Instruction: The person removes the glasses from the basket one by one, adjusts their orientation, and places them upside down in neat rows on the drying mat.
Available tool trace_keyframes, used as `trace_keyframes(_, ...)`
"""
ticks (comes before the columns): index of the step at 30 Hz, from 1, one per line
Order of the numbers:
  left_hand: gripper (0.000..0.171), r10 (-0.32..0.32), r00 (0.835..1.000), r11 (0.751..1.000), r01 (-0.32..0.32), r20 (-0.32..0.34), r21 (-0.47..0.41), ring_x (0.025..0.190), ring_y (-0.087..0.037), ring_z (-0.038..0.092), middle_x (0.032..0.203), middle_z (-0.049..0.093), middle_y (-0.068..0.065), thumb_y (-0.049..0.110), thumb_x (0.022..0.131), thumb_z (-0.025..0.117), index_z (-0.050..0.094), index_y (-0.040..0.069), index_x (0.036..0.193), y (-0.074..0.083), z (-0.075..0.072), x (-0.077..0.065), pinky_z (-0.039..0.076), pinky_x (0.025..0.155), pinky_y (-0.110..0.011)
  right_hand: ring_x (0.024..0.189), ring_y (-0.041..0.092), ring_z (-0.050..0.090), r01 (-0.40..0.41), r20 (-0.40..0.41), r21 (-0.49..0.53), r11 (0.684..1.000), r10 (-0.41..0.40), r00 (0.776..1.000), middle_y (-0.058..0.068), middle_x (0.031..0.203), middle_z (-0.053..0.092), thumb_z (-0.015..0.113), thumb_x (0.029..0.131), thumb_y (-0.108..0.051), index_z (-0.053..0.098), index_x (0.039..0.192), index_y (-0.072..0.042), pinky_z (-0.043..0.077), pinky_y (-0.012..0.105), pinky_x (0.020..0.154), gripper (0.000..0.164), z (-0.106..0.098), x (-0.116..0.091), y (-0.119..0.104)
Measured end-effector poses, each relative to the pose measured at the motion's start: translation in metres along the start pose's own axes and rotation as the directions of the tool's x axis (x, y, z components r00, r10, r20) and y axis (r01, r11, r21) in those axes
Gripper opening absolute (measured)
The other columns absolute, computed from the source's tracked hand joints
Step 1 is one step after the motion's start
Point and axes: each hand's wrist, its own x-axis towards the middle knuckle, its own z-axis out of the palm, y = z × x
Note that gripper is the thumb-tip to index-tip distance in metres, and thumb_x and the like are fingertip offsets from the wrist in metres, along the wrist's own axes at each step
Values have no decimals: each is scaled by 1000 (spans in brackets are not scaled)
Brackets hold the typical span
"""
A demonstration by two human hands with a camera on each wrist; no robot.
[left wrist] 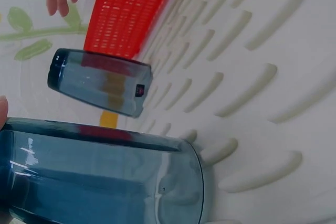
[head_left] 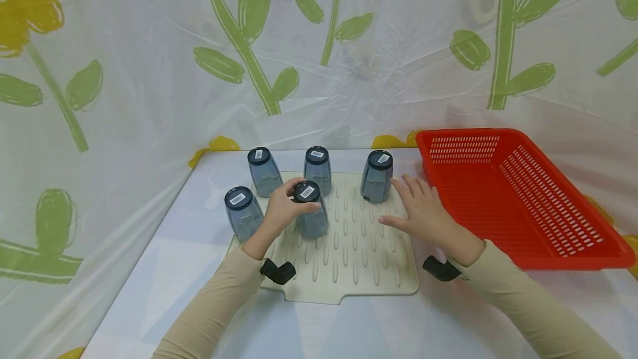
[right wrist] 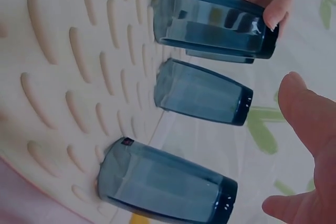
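My left hand (head_left: 280, 210) pinches the dark base of an upside-down blue-grey drinking glass (head_left: 313, 222) between thumb and fingers. The glass's rim meets the ridged cream drying mat (head_left: 376, 287). My right hand (head_left: 427, 212) is held with spread fingers just right of another inverted glass (head_left: 376, 183), the rightmost one on the mat. In the right wrist view its thumb and a finger are apart, with nothing between them. More inverted glasses stand at the mat's left and back: a front-left glass (head_left: 245, 216), a back-left glass (head_left: 267, 175) and a back-middle glass (head_left: 319, 168). White labels mark their bases.
A red plastic basket (head_left: 478, 195) with perforated walls stands right of the mat, beside my right forearm. Behind the table hangs a white sheet (head_left: 399, 71) with printed flowers. The table (head_left: 164, 270) carries a pale pattern.
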Motion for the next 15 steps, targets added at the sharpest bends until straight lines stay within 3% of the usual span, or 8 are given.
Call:
trace_keyframes(9,68,-16,999,999,17,32,-29,109,-28,50,124,51,-15,14,72,77,44,7,131,0,3,2,45,87,-40,129,44,21,-21,11,57,998,20,1000,26,143,23,67,78,-45,25,141,-1,21,62,102,87,-6,-4,10)
trace_keyframes(15,73,-25,999,999,26,42,-38,113,-29,48,128,48,-15,12,72,76,40,6,135,0,3,0,42,91,-43,127,45,22,-21,18,32,999,21,1000,27,142,25,67,77,-47,27,140,0,21,63,101,89,-10,-5,15)
